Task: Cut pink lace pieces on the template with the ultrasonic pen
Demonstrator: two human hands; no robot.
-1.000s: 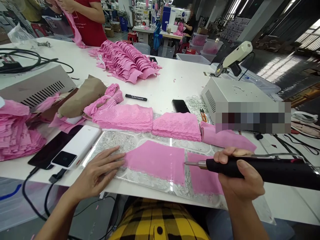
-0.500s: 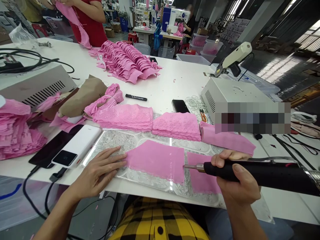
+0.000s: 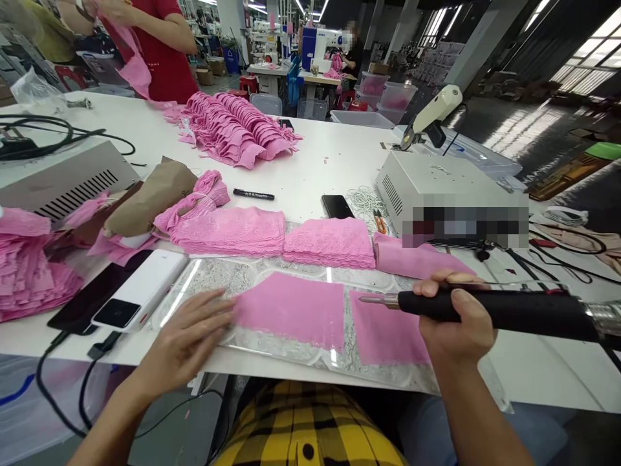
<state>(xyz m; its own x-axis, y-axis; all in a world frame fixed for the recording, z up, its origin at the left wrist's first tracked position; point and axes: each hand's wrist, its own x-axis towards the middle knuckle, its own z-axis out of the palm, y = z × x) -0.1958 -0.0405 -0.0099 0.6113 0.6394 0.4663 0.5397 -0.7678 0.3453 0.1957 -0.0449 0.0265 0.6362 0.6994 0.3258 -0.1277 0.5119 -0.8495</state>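
My right hand is wrapped round a black cutting tool whose metal tip hovers over the gap between two pink fabric pieces. The left pink piece and the right pink piece lie flat on a clear plate with silver lace under it. My left hand lies flat with fingers spread, its fingertips on the left edge of the left piece.
Stacks of pink lace sit behind the plate. A white power bank and a phone lie at left, a grey machine box at right, a marker and black phone mid-table. A person in red handles pink fabric at the far side.
The tool's tip has lifted and drawn back right from the cut between the pieces. The view has shifted a little; my left hand stays on the fabric's edge.
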